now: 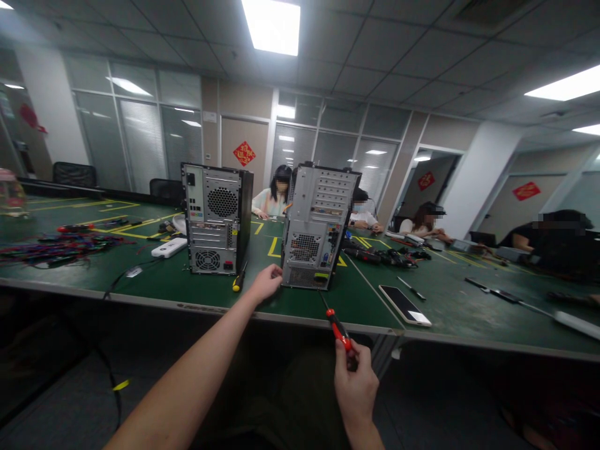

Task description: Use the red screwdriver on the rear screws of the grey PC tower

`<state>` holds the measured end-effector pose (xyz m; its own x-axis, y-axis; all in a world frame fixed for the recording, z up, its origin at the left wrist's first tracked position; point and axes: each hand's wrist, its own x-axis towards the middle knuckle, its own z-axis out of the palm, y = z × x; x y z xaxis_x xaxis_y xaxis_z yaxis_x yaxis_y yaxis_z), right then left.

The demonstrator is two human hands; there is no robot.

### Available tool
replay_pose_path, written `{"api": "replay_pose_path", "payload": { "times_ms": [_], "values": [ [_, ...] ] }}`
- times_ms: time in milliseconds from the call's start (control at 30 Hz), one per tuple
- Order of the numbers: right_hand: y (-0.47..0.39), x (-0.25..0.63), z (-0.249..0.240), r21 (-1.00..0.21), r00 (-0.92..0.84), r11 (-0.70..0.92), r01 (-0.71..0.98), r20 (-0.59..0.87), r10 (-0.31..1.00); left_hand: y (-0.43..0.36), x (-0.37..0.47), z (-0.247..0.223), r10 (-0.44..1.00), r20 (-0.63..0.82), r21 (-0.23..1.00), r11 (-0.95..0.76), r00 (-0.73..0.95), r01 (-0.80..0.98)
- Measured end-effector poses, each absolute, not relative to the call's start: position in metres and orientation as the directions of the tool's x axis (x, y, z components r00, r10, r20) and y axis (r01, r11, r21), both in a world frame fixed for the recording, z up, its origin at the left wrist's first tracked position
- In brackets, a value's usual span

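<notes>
A grey computer case (307,206) stands upright on the green table, its rear panel facing me. My left hand (268,282) rests at its lower left edge; the fingertips are partly hidden there, so their grip is unclear. In my right hand (357,375) is a red and black screwdriver (338,329), pinched by the handle's end below the table edge, its shaft pointing up toward the case's bottom. To the left stands a second, black-sided computer case (213,219), with a yellow and black screwdriver (239,279) lying beside its base.
A phone (404,305) and a thin tool (411,288) lie on the right of the table (290,310). Bundled cables (60,247) and a white power strip (169,247) are at the left. Black cables (384,255) lie behind the grey case. Several people sit across the table.
</notes>
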<state>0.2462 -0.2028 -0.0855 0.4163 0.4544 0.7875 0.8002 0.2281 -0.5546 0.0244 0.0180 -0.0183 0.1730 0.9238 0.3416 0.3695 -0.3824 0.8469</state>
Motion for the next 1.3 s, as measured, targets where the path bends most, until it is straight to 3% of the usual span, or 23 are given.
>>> {"api": "replay_pose_path", "payload": {
  "times_ms": [200, 367, 667, 867, 1000, 1300],
  "values": [
    [-0.2025, 0.2474, -0.0826, -0.386, 0.243, 0.343, 0.856, 0.887, 0.393, 0.0195, 0.0261, -0.0194, 0.922, 0.359, 0.841, -0.387, 0.145, 0.378],
    [-0.2015, 0.2471, -0.0823, -0.314, 0.206, 0.328, 0.891, 0.923, 0.324, 0.0188, 0.0255, -0.0189, 0.920, 0.357, 0.835, -0.391, 0.159, 0.386],
    [-0.2041, 0.2428, -0.0820, -0.440, 0.321, 0.291, 0.850, 0.869, 0.377, 0.0204, 0.0242, -0.0211, 0.915, 0.362, 0.840, -0.402, 0.176, 0.365],
    [-0.2034, 0.2449, -0.0830, -0.331, 0.200, 0.356, 0.874, 0.912, 0.358, 0.0205, 0.0245, -0.0216, 0.916, 0.362, 0.839, -0.402, 0.176, 0.367],
    [-0.2032, 0.2452, -0.0804, -0.329, 0.168, 0.401, 0.855, 0.907, 0.386, 0.0183, 0.0247, -0.0195, 0.922, 0.348, 0.842, -0.387, 0.170, 0.375],
    [-0.2028, 0.2458, -0.0866, -0.531, 0.412, 0.222, 0.818, 0.810, 0.417, 0.0210, 0.0254, -0.0209, 0.921, 0.351, 0.847, -0.389, 0.168, 0.363]
  ]
}}
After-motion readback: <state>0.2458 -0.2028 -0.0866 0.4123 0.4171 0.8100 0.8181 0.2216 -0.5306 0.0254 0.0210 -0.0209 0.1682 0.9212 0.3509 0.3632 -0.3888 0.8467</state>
